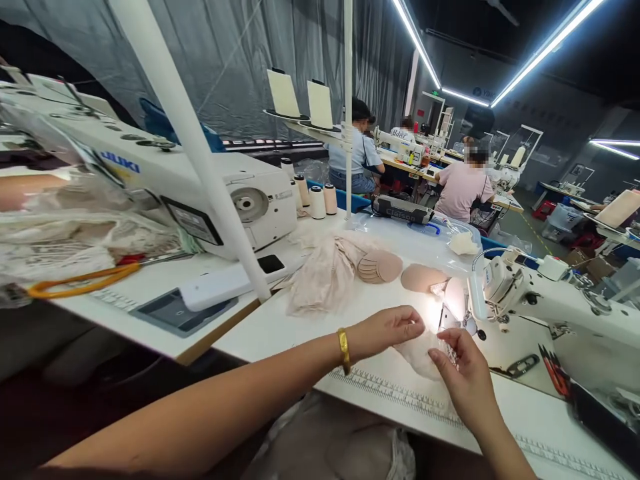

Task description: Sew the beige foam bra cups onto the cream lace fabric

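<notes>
My left hand (387,328), with a gold bangle on the wrist, rests on a pale lace fabric piece (420,353) on the white sewing table (310,333). My right hand (463,373) pinches the same piece from the right, just in front of the needle area of the white sewing machine (530,293). The machine's lamp lights the cloth. Both hands hold the fabric flat near the presser foot.
A pile of beige lace pieces and foam cups (350,267) lies behind my hands. A Juki machine (165,180) stands at left, with a white thread-stand pole (200,160), thread cones (315,200) and orange-handled scissors (85,280). Other people sit sewing at tables in the back.
</notes>
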{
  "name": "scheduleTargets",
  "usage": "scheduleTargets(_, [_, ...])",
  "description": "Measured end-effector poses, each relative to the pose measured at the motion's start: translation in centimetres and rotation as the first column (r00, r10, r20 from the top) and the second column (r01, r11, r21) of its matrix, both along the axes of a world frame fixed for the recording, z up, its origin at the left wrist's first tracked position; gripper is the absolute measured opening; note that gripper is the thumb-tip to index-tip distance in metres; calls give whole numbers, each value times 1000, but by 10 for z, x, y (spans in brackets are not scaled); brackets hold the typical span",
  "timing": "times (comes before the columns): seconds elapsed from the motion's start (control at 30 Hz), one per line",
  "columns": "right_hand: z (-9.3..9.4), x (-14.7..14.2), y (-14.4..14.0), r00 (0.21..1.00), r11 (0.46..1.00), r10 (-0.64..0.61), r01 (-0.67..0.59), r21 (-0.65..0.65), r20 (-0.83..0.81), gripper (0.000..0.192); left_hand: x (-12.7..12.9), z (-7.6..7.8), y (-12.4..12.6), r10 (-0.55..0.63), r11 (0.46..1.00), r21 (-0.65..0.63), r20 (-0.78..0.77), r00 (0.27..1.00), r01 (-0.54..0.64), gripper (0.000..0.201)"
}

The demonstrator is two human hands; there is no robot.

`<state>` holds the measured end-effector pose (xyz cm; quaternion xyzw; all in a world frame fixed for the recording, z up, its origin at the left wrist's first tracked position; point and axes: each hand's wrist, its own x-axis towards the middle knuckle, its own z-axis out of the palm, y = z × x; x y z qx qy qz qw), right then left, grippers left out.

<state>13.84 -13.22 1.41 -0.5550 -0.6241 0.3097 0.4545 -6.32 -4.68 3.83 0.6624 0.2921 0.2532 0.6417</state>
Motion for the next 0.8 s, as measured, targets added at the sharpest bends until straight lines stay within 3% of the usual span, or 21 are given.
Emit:
scheduleTargets(0.07, [-8,3,-1,990,999,-48,46,-20,-134,29,-4,-14,1,73,985,-156,5,997,-72,49])
scheduleTargets(0.17, [-13,6,-2,950,994,-26,-8,-107,-313,36,-6,-22,3,204,968,-164,67,977,-191,43])
scheduleTargets(0.23, [-13,7,-1,925,985,-8,-58,-162,-380,37,-4,-18,3,230,962,-182,149,962,-201,39])
scheduleTargets(0.37, [-12,8,4,950,983,18,-74,-167,-311,38,4,-10,2,239,922,-354,208,948,-155,34])
scheduleTargets(0.47, [-14,6,5,981,996,-18,1,-89,-192,36,8,-12,0,247,890,-432,190,950,-145,33])
scheduleTargets(0.53, [-16,6,6,987,998,-58,55,-29,-147,35,10,-19,0,232,927,-330,127,964,-179,42])
scheduleTargets(0.63, [-19,13,6,990,996,-88,88,-7,-108,34,11,-31,3,206,976,-75,4,979,-205,53])
scheduleTargets(0.8, [-14,25,5,983,994,-96,87,59,157,34,13,-33,8,209,977,64,-61,976,-205,35])
